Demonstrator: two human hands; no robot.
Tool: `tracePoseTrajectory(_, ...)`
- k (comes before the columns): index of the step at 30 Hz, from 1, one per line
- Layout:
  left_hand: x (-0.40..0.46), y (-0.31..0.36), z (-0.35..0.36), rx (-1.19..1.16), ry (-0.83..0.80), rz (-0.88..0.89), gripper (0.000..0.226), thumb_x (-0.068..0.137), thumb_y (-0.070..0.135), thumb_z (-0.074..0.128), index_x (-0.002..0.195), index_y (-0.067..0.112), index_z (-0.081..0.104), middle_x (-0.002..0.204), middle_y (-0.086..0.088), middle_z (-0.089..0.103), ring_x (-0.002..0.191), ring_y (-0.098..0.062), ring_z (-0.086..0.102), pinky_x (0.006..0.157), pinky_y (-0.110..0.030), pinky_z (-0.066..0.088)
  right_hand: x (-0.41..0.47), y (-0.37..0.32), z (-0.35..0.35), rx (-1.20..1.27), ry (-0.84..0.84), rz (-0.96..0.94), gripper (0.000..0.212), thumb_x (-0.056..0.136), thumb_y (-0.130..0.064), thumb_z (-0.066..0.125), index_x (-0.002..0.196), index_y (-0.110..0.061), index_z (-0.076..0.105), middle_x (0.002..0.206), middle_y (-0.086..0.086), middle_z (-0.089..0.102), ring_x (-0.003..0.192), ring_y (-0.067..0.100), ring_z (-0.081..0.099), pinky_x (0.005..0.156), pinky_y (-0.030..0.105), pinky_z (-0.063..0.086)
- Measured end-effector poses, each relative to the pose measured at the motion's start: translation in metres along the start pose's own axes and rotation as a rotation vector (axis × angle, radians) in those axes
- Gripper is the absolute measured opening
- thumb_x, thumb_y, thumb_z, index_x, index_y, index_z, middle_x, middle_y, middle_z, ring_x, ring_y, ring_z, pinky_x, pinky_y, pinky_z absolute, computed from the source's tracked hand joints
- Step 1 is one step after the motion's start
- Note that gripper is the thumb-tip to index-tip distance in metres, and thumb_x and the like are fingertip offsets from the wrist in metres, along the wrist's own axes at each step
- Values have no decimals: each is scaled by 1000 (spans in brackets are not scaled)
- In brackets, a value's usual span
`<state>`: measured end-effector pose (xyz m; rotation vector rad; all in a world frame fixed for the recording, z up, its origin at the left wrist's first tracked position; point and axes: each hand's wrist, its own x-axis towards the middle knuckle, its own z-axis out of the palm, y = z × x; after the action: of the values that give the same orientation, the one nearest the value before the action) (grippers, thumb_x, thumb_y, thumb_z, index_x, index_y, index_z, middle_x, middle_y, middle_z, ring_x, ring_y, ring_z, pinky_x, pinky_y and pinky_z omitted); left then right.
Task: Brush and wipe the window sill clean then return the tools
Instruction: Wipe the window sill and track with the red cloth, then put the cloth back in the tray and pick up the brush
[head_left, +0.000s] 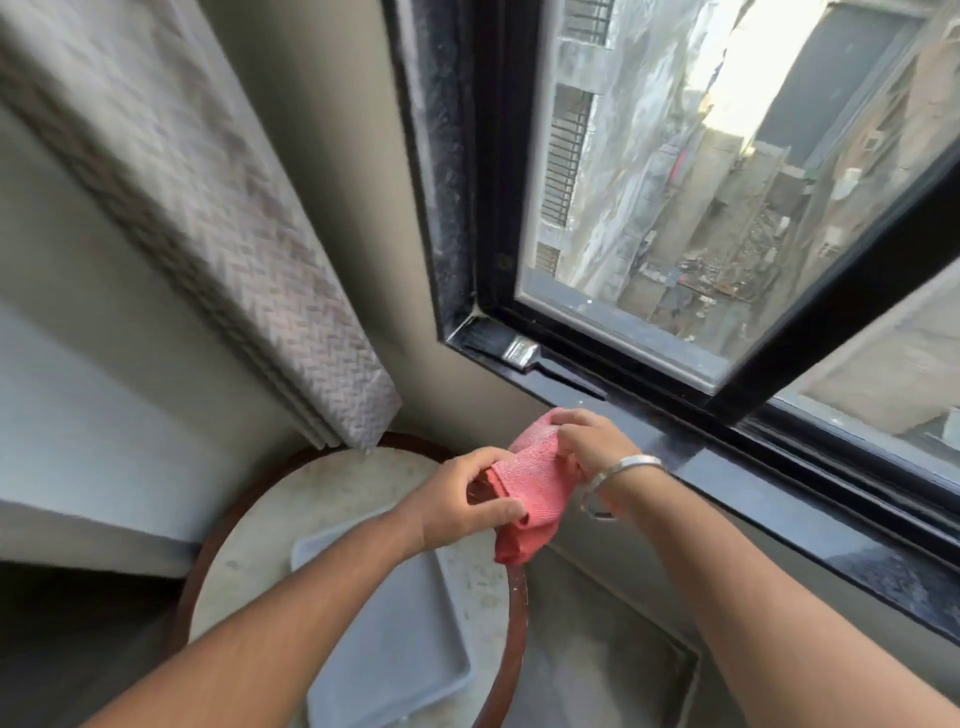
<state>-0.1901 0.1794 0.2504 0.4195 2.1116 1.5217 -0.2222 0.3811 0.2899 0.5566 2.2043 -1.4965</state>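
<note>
A pink cloth (535, 488) is bunched between both hands just below the black window sill (753, 483). My left hand (462, 499) pinches its lower left edge. My right hand (592, 441), with a metal bangle on the wrist, grips its upper part. A paintbrush (514, 351) with black bristles and a silver ferrule lies flat in the sill's left corner, its dark handle pointing right along the window track.
A round table (332, 499) with a brown rim stands under my arms and carries a grey tray (395, 639). A patterned curtain (218, 218) hangs at left. The black-framed sliding window (841, 306) runs along the sill.
</note>
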Motion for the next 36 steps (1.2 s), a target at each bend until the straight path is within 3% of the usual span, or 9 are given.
tracePoseTrajectory(3,-29,-22,-7,-23,116,-72,40,76,30,82,109,16,64,94,3,70,84,-10,66,77,-29,53,5,4,29,-75,-128,60,51,73,10,43,112,-12,66,58,2,48,38,9,44,39,20,35)
tracePoseTrajectory(7,-61,-54,-31,-391,313,-272,13,79,15,68,91,11,66,78,-6,65,75,-20,60,69,-37,51,14,13,58,-489,-373,-102,31,73,0,63,103,-10,68,79,6,67,74,26,69,72,37,58)
tracePoseTrajectory(10,-91,-89,-53,-660,386,-446,12,87,19,64,95,14,72,78,-12,65,65,-24,64,54,-34,54,28,22,86,-628,-523,-86,15,83,-22,72,79,-11,63,65,-1,65,59,15,66,62,27,58)
tracePoseTrajectory(13,-111,-134,-61,-869,439,-541,20,97,17,55,109,8,69,101,-22,67,86,-33,67,76,-46,57,43,31,124,-788,-556,-151,33,79,-46,73,72,-15,64,68,-3,62,66,14,59,61,25,49)
tracePoseTrajectory(15,-118,-166,-60,-924,527,-599,20,99,16,51,108,8,67,102,-19,65,89,-29,64,80,-37,51,56,41,152,-778,-566,-125,44,71,-56,75,82,-14,70,80,2,70,76,19,66,73,31,55)
tracePoseTrajectory(18,-127,-209,-57,-960,677,-697,17,100,18,52,99,13,68,92,-12,64,83,-26,62,73,-34,50,80,67,189,-543,-511,23,48,60,-56,83,81,-16,68,82,4,74,70,18,71,67,32,59)
tracePoseTrajectory(23,-137,-270,-57,-727,959,-735,13,97,8,61,91,8,72,94,-14,72,91,-26,65,87,-40,53,110,125,247,-312,-462,183,38,69,-10,81,98,-12,56,92,17,64,76,36,68,71,63,57)
tracePoseTrajectory(28,-124,-307,-54,-553,1078,-785,11,95,6,63,98,6,73,98,-13,72,89,-24,65,85,-35,53,125,165,284,-351,-267,2,46,68,-22,85,101,-15,53,82,3,66,78,25,65,66,26,52)
tracePoseTrajectory(36,-113,-251,-60,-487,1165,-635,27,90,-2,61,111,13,70,111,-10,72,96,-19,66,92,-35,53,107,127,229,-374,123,-249,37,88,-20,62,123,-13,52,109,9,65,88,22,58,70,16,40)
